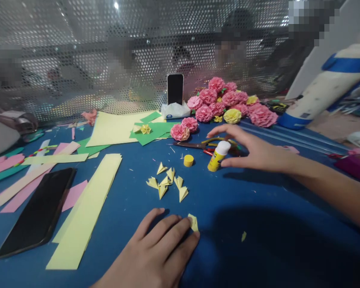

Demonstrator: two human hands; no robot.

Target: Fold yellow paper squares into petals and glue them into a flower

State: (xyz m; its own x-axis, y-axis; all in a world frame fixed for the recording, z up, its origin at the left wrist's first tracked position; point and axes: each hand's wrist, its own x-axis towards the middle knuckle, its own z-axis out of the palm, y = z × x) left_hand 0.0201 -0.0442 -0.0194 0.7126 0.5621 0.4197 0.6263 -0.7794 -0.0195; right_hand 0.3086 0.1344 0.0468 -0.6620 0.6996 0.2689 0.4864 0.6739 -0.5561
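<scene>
The right hand was reaching over the uncapped glue stick with its fingers spread wide. The thumb sat low beside the tube, and honestly I couldn't tell from this angle if it was actually touching. The glue stick stood a bit tilted on the blue table, with its yellow cap just to the left and the scissors lying right behind it.

The left hand lay flat near the bottom edge with its fingers loosely together, not gripping anything. The fingertips were up against one small folded yellow piece. Between the two hands sat a little pile of folded yellow points.

Off to the left were long yellow paper strips and a black phone lying flat beside them. At the back, a second phone stood upright, next to a heap of pink paper flowers.
</scene>
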